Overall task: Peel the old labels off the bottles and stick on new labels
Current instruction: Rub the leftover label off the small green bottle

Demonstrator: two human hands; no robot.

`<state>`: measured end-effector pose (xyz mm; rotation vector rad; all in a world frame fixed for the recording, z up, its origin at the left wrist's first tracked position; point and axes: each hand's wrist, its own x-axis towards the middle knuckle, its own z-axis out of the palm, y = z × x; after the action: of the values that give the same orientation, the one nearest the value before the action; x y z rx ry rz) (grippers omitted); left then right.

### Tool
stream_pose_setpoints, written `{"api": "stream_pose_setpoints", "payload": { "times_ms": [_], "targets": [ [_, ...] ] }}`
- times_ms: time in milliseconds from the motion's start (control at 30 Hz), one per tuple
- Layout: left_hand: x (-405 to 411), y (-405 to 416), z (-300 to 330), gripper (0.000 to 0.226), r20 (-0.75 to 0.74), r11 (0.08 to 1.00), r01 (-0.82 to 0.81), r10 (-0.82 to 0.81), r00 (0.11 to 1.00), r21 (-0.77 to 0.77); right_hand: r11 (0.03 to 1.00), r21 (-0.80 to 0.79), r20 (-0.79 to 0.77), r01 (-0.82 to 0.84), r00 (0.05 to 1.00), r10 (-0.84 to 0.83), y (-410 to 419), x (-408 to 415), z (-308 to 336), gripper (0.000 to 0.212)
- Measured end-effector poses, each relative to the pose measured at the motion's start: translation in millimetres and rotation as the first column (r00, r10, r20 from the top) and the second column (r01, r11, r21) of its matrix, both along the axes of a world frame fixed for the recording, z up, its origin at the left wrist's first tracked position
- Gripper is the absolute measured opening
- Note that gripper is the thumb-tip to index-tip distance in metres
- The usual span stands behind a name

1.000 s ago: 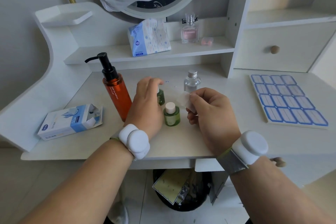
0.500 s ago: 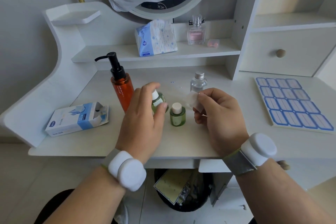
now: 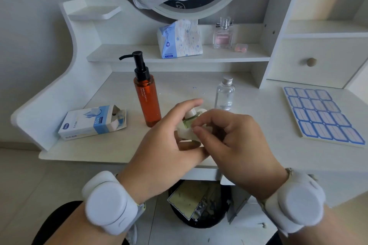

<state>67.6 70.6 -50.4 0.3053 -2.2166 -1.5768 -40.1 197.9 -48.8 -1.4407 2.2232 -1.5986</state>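
While hands work, a white vanity desk [image 3: 249,145] holds bottles

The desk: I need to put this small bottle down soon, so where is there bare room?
Bare desktop lies between the clear bottle and the label sheet, and behind the orange pump bottle. It is crowded mid-front, where the left hand and right hand work.

Green bottle [image 3: 187,123] between both hands
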Motion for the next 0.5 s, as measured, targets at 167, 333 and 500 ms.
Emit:
{"api": "stream_pose_setpoints", "payload": {
  "times_ms": [167,333,500],
  "targets": [
    [4.9,2.4,2.4,0.062,-0.054,0.996,0.048,-0.044,0.998,0.07,0.999,-0.027,-0.006,0.048,0.999,-0.048,7.8,0.1,2.5,0.014],
    [7.0,-0.4,-2.2,0.047,-0.115,0.962,0.128,-0.103,0.988,0.241,0.994,-0.108,0.233,-0.018,0.972,0.043,12.7,0.0,9.9,0.017],
    [3.9,1.0,0.1,0.046,-0.206,0.944,0.147,-0.087,0.975,0.296,0.985,-0.174,0.471,-0.004,0.878,0.087,10.0,2.9,5.7,0.031]
  ]
}}
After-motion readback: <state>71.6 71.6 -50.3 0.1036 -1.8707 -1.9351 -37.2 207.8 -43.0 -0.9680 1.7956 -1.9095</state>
